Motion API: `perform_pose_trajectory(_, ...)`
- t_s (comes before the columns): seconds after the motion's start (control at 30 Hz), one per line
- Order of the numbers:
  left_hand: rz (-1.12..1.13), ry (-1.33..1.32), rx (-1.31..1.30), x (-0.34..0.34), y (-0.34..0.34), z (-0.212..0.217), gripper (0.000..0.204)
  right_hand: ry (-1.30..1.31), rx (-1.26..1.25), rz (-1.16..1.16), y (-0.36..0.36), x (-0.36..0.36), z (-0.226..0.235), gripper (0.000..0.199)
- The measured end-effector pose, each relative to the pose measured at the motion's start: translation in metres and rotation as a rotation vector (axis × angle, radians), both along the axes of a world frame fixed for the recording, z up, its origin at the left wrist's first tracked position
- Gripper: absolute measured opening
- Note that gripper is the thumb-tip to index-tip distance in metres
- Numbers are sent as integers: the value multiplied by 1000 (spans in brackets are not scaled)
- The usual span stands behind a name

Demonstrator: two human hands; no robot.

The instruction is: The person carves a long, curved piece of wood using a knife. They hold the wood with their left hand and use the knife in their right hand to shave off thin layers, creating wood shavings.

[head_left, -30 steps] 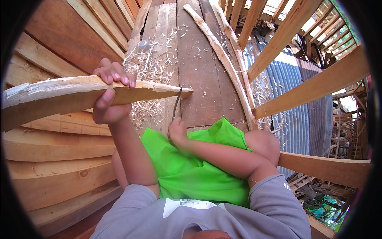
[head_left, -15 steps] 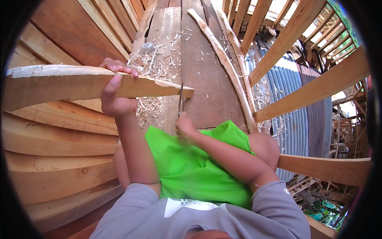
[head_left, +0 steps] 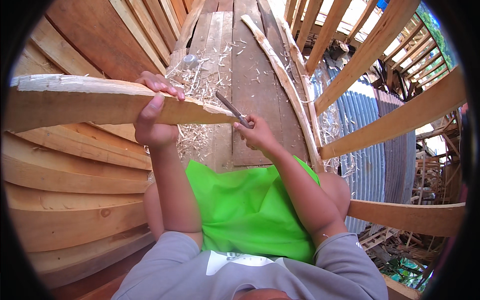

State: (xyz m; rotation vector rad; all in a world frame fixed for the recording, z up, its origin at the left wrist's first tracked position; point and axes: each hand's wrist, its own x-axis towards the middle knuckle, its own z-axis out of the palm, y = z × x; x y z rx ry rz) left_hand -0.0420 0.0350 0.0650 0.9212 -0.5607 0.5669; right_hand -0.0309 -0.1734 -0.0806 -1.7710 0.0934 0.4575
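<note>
A long wooden plank (head_left: 90, 107) reaches in from the left, its top edge pale and roughly shaved. My left hand (head_left: 157, 120) grips it, thumb on the near face and fingers over the top edge. At the plank's narrow right end, my right hand (head_left: 259, 134) is closed round the handle of a knife (head_left: 228, 104). The dark blade slants up and to the left, over the plank's tip or just beside it; whether it touches the wood I cannot tell. Bright green cloth (head_left: 240, 210) covers my lap below both hands.
Curled shavings (head_left: 192, 137) litter the plank floor (head_left: 255, 100). A small clear container (head_left: 190, 60) stands among them. Two long peeled poles (head_left: 280, 70) lie to the right, beside a slatted wooden railing (head_left: 390, 117). Corrugated metal sheets (head_left: 357, 130) lie beyond it. Boards (head_left: 75, 190) line the left.
My right hand has moved forward and to the right, and the knife has swung from nearly upright to slanting left. My left hand and the plank have shifted slightly right.
</note>
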Motion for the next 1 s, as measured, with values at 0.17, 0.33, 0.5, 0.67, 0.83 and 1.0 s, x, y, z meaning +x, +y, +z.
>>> perform_pose_trajectory(0.17, -15, -11, 6, 0, -1, 0, 22, 234, 163, 142, 4, -5, -1, 30)
perform_pose_trajectory(0.33, -21, 1, 71, -1, 2, 1, 21, 456, 396, 55, 10, -10, -1, 33)
perform_pose_trajectory(0.5, 12, 28, 52, -2, 0, 1, 20, 500, 271, -134, 30, -37, 12, 31)
perform_pose_trajectory(0.67, -5, 17, 60, -2, 0, 2, 20, 477, 311, -262, 49, -57, 7, 26)
perform_pose_trajectory(0.83, -31, 5, 15, -1, 0, 1, 20, 461, 288, -212, 50, -56, 0, 27)
perform_pose_trajectory(1.0, -50, -3, -12, 1, 1, -1, 21, 416, 211, -158, 52, -54, -2, 33)
